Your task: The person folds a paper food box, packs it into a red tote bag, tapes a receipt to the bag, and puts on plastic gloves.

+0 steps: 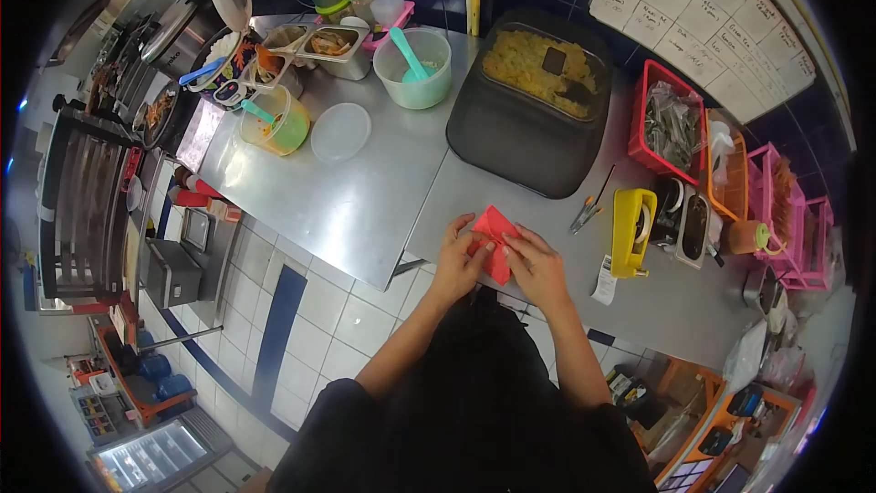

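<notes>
Both hands hold a red sheet, seemingly folded paper [495, 222], over the front edge of the steel table. My left hand [463, 260] pinches its left side between thumb and fingers. On the other side, my right hand [534, 260] has its fingers closed on the right edge, with fingertips near the middle. A pointed corner sticks up above the fingers and another part hangs below them. To the right of my hands lie some small slim tools [585, 215], a yellow tape dispenser [632, 233] and a printed paper slip [604, 281].
A large black container [511, 151] with yellow food [529, 64] stands behind my hands. Tubs with turquoise spoons, including a clear tub [412, 82], and a round lid [341, 132] are to the left. A red basket [671, 123] holds wrapped items at right. A whiteboard [703, 18] hangs above.
</notes>
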The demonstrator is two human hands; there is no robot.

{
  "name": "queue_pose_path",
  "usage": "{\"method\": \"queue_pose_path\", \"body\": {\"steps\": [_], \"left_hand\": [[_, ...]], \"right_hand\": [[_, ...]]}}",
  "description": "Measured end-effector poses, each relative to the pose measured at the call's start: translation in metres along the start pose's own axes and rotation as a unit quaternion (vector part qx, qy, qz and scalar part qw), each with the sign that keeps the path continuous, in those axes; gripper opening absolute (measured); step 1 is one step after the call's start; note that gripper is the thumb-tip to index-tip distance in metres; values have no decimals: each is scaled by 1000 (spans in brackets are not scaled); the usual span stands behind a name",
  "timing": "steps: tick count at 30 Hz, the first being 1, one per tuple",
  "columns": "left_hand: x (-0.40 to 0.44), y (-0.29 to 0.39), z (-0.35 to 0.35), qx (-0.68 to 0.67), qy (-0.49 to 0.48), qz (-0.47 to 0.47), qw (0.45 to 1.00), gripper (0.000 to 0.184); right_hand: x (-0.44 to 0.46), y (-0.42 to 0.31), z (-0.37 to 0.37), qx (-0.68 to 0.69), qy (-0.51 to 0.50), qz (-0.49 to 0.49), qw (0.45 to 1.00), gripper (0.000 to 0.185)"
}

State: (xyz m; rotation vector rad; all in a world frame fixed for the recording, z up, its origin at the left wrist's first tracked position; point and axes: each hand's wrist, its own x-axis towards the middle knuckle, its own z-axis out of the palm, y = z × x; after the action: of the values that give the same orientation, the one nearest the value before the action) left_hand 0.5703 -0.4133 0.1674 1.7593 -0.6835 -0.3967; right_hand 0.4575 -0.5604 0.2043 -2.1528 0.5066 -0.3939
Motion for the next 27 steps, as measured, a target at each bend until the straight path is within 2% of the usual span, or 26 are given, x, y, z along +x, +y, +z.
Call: {"method": "queue_pose_path", "body": {"steps": [3,5,6,8,12,14,17,21,23,27], "left_hand": [[3,0,2,-44,-8,-33,998,14],[4,-4,2,-27,2,2,1000,14],[5,-5,3,-19,5,19,1000,14],[6,-7,6,-33,18,-9,999,14],[8,-17,8,-32,16,-22,999,16],[10,-11,6,-47,1,-44,998,16],[12,-3,-1,-45,-38,-37,998,19],[16,-10,-15,-52,-118,-8,992,23],[17,-16,-17,-74,-124,-24,989,22],[14,-14,-18,-143,-106,-55,982,19]], "right_hand": [[0,-5,-2,-6,6,-4,1000,27],[2,0,1,-6,21,-15,1000,26],[3,2,2,11,21,3,1000,26],[4,6,5,44,21,43,998,26],[5,6,9,34,48,15,998,24],[7,-3,6,-15,60,-19,998,24],[8,-5,9,21,55,51,997,22],[8,2,16,62,52,71,994,20],[7,3,17,88,53,58,993,20],[4,11,18,55,38,38,997,20]]}}
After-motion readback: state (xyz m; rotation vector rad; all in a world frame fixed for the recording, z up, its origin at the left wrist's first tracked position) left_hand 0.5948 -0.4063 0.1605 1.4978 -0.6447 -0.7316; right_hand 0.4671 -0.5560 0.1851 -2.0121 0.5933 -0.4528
